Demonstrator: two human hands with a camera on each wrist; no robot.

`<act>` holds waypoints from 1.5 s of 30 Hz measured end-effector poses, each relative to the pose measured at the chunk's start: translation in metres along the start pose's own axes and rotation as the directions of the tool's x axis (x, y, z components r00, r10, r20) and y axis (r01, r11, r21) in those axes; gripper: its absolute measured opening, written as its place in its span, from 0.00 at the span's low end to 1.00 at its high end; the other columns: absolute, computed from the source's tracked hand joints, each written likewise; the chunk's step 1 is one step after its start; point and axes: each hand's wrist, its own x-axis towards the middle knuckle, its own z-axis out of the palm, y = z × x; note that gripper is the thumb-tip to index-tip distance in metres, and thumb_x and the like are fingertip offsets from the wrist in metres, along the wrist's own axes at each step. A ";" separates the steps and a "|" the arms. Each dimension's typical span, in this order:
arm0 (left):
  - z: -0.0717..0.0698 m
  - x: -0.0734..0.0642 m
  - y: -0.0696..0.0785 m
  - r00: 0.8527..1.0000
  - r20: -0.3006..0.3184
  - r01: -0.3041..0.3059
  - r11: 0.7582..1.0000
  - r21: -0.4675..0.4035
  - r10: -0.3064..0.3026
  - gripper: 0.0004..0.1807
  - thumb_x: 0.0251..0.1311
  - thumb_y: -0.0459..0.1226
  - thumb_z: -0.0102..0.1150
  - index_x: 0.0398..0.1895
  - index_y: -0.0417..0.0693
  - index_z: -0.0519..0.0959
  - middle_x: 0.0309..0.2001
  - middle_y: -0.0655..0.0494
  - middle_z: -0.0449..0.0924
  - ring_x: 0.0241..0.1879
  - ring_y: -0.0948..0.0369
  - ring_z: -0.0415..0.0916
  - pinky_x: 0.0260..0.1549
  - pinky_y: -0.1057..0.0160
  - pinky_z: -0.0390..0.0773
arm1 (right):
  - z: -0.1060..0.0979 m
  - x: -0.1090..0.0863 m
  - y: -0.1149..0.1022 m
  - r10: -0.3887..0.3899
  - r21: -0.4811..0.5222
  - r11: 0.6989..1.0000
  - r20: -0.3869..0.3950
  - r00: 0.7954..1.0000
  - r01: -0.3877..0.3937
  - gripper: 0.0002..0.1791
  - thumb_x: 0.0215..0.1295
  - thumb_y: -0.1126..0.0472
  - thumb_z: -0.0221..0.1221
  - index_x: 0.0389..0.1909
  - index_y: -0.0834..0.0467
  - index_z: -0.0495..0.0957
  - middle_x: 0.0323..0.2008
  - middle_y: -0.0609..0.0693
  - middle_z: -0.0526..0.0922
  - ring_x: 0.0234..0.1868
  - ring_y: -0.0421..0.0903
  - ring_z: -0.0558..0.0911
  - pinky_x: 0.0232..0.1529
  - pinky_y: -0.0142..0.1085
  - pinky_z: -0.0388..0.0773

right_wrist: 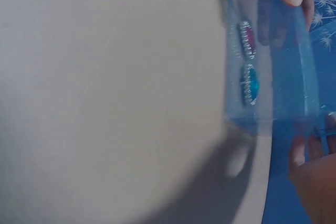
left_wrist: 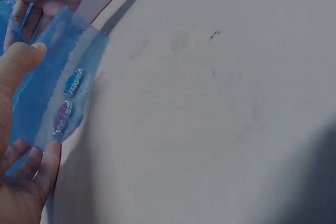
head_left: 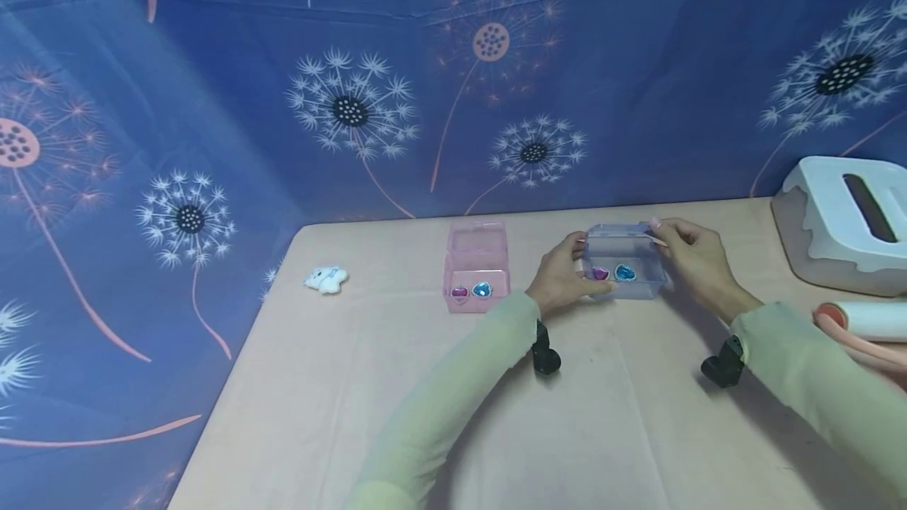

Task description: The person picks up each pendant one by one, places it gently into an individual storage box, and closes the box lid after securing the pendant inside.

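A see-through bluish plastic box (head_left: 648, 256) is held up between both hands, its lid raised at the back. Inside lie a pink gem (head_left: 601, 274) and a blue gem (head_left: 624, 272), each edged with silvery beads. My left hand (head_left: 558, 278) grips the box's left end, thumb across the front. At the far right corner, my right hand (head_left: 701, 262) pinches the lid side with thumb and fingers; some fingertips are hidden behind the plastic. To the left, an open pink box (head_left: 476, 264) holds a similar pink gem (head_left: 460, 292) and blue gem (head_left: 482, 290).
A small white cloud-like figure (head_left: 327, 279) lies near the table's left edge. On the right are a white-lidded container (head_left: 850, 219) and a white roll (head_left: 875, 320) with a pink handle. Patterned blue cloth (head_left: 425, 116) hangs behind the table.
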 end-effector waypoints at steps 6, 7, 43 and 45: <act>-0.001 -0.001 0.000 1.000 -0.017 -0.011 0.991 0.135 0.013 0.53 0.39 0.34 0.80 0.71 0.50 0.59 0.64 0.55 0.70 0.61 0.62 0.72 0.53 0.76 0.77 | 0.002 -0.007 0.008 -0.106 -0.039 0.993 0.047 0.993 0.108 0.25 0.67 0.47 0.57 0.56 0.61 0.77 0.58 0.41 0.80 0.57 0.26 0.74 0.50 0.12 0.71; -0.001 -0.002 0.000 1.000 -0.021 -0.012 0.989 0.146 0.015 0.52 0.39 0.35 0.80 0.71 0.50 0.60 0.63 0.56 0.71 0.60 0.63 0.72 0.52 0.76 0.78 | 0.003 -0.008 0.009 -0.126 -0.042 0.991 0.063 0.990 0.128 0.25 0.67 0.49 0.59 0.56 0.64 0.76 0.59 0.43 0.79 0.61 0.29 0.73 0.53 0.13 0.71; 0.001 -0.001 -0.004 0.999 0.002 -0.036 0.995 0.091 0.036 0.50 0.40 0.33 0.79 0.69 0.52 0.62 0.63 0.57 0.71 0.61 0.64 0.72 0.50 0.78 0.78 | 0.012 -0.018 0.015 -0.178 -0.115 0.974 0.124 0.976 0.193 0.27 0.59 0.60 0.68 0.57 0.66 0.75 0.68 0.61 0.67 0.77 0.54 0.51 0.68 0.16 0.55; 0.002 -0.002 -0.002 0.999 -0.004 -0.041 0.986 0.159 0.042 0.52 0.41 0.36 0.79 0.71 0.51 0.59 0.65 0.57 0.69 0.60 0.63 0.72 0.50 0.77 0.78 | 0.012 -0.018 0.013 -0.184 -0.120 0.973 0.121 0.976 0.198 0.26 0.58 0.59 0.68 0.56 0.66 0.76 0.68 0.60 0.67 0.76 0.54 0.52 0.73 0.28 0.57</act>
